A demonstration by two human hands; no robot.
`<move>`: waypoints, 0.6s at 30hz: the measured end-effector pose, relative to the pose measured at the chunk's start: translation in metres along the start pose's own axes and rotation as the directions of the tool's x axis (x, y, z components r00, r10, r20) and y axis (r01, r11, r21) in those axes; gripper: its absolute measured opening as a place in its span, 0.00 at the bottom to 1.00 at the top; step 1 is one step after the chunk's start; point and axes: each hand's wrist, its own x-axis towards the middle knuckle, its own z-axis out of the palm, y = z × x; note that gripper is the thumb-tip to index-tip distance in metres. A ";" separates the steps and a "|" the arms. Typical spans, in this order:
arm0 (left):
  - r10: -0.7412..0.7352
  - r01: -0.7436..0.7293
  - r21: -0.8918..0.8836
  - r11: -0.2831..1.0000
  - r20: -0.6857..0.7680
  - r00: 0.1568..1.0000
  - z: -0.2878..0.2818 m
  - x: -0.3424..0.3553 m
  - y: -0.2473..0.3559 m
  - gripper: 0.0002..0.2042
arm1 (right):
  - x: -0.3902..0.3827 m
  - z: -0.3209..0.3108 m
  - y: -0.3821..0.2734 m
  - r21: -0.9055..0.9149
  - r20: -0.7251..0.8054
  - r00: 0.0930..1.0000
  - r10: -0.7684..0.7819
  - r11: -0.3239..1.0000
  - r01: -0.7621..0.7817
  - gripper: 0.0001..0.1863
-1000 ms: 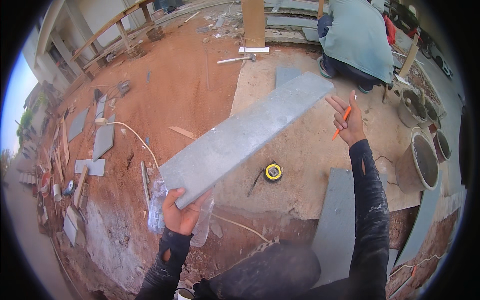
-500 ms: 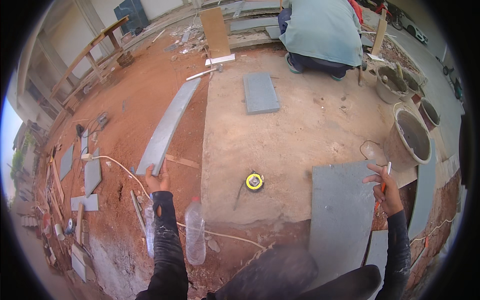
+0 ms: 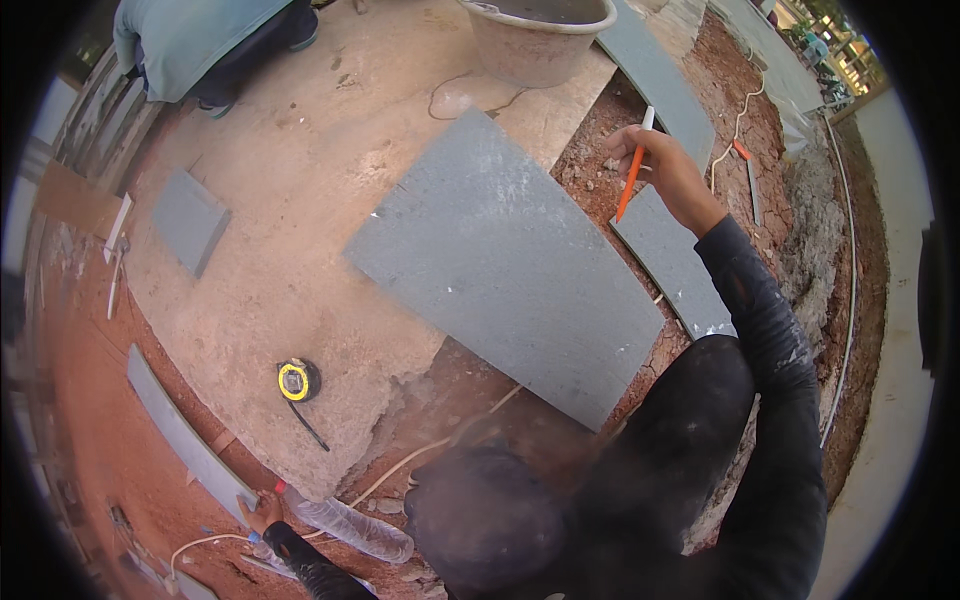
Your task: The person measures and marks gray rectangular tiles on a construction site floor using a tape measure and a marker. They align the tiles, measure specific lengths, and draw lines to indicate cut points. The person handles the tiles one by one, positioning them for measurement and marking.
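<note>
Grey stone strip (image 3: pixel 180 435) lay on red dirt at eight o'clock, the left hand (image 3: pixel 262 508) gripping its near end; the right hand (image 3: pixel 665 170) pinched an orange pencil (image 3: pixel 632 180). A weak one-handed grip risked dropping and chipping it.

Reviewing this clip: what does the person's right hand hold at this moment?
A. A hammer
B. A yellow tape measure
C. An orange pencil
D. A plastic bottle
C. The right hand grips an orange pencil above the large grey slab; the yellow tape measure lies on the concrete, apart from both hands.
</note>
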 end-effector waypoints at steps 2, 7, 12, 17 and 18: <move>-0.179 0.193 0.037 0.980 -0.239 0.954 0.014 -0.006 0.005 0.24 | -0.008 0.005 0.007 -0.127 -0.096 0.995 -0.006 0.992 -0.007 0.23; -0.016 0.135 0.427 0.894 -0.270 0.963 0.047 -0.043 0.009 0.32 | -0.024 0.020 0.006 -0.407 -0.084 0.995 -0.055 0.913 0.016 0.25; 0.376 -0.353 0.765 0.540 0.156 0.913 0.066 -0.112 -0.020 0.20 | -0.030 0.045 0.000 -0.375 0.111 0.992 -0.067 0.921 0.104 0.19; 0.433 -0.649 0.670 0.361 0.496 0.753 0.150 -0.171 -0.113 0.11 | -0.037 0.081 0.003 -0.166 0.354 0.935 0.003 0.984 0.060 0.12; 0.429 -0.693 0.655 0.301 0.556 0.712 0.169 -0.195 -0.136 0.10 | -0.039 0.088 0.005 -0.131 0.419 0.908 0.016 0.991 0.042 0.12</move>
